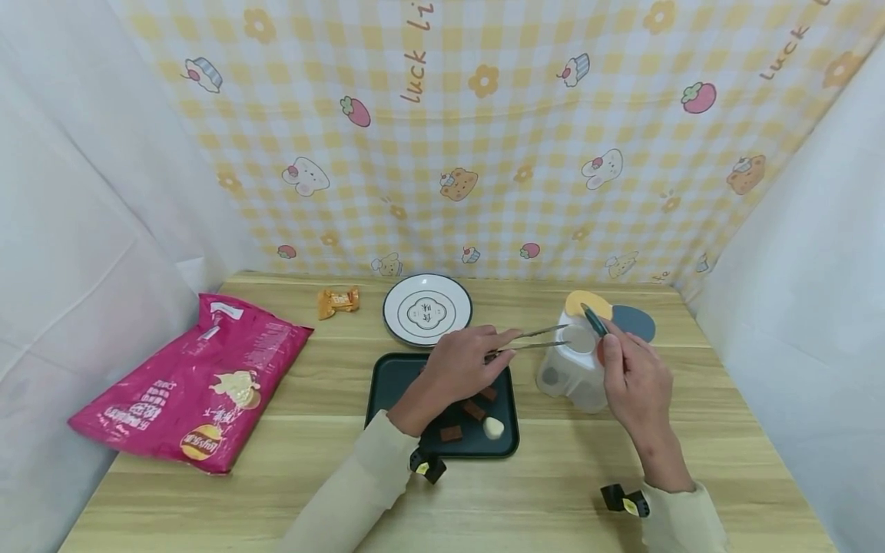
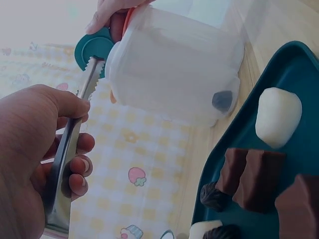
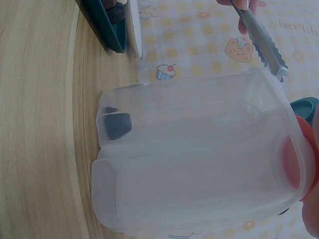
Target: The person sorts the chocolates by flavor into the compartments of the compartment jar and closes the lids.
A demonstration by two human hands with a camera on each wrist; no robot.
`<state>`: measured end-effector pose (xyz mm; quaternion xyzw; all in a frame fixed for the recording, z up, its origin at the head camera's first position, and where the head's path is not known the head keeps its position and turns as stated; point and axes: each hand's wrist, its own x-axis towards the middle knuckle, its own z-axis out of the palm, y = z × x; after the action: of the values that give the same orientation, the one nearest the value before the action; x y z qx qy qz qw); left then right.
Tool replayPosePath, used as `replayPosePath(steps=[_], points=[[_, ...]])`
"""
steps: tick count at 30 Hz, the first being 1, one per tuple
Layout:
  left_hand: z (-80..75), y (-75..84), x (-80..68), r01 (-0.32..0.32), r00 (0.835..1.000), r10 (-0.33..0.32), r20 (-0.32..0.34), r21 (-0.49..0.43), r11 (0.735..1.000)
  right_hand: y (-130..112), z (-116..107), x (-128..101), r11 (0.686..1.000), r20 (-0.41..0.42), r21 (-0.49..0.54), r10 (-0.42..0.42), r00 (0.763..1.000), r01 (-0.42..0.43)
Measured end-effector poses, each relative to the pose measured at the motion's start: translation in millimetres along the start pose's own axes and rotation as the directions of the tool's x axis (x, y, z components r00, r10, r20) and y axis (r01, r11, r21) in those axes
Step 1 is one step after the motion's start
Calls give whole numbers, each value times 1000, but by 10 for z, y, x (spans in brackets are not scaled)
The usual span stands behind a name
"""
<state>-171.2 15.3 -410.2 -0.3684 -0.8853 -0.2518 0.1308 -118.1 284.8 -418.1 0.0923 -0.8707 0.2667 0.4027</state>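
Observation:
My left hand grips metal tongs, whose serrated tips reach over the open mouth of a translucent storage container. No food shows between the tips. With thumb and fingers my right hand pinches a round green lid, which stands tilted up beside that opening. Low inside the container, a dark piece shows through the wall. Below my left forearm, a dark green tray bears several brown chocolate pieces, a whitish piece and dark pieces.
A white plate with a dark rim stands behind the tray. Further left are an orange wrapped snack and a large magenta chip bag. Yellow and blue lids jut out behind the container. A patterned cloth hangs at the back.

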Motion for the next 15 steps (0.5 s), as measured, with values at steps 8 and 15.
replayPosePath(steps=[8,15], points=[[-110,-91,-224,22,999,-21,26,-55,998,21,25,-12,1000,-22,-8,-31,999,31],[-232,-268,-503,62,995,-65,73,44,997,47,14,1,999,7,-3,-35,999,35]])
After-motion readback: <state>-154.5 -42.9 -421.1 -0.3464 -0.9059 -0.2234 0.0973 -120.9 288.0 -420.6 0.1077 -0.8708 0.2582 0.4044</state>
